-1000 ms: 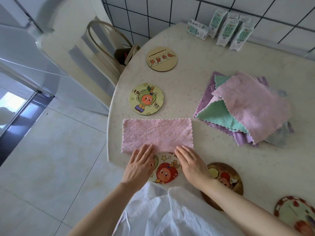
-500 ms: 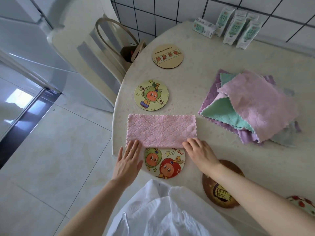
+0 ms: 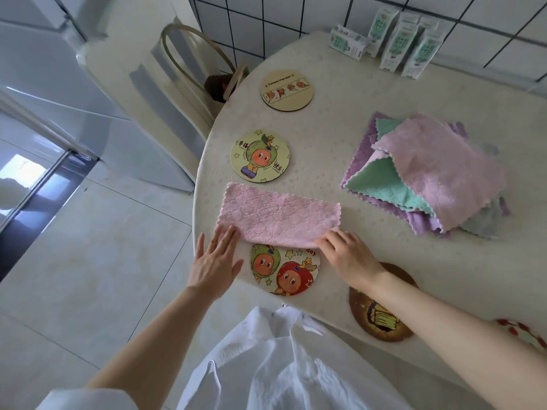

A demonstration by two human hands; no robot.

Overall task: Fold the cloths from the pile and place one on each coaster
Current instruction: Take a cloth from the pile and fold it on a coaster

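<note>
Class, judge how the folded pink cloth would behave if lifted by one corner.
Probably floppy: the cloth is folded flat and its near edge bows. Likely light, being thin. Its fuzzy weave should drag rather than slip over the coaster.

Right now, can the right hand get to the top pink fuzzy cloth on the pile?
Probably yes. The right hand touches a corner of the folded pink cloth, and only bare cream table lies between it and the pile's top pink fuzzy cloth.

A single head-worn wide-angle view looks steeply down, close over the tabletop's (image 3: 370,84) near left edge.
</note>
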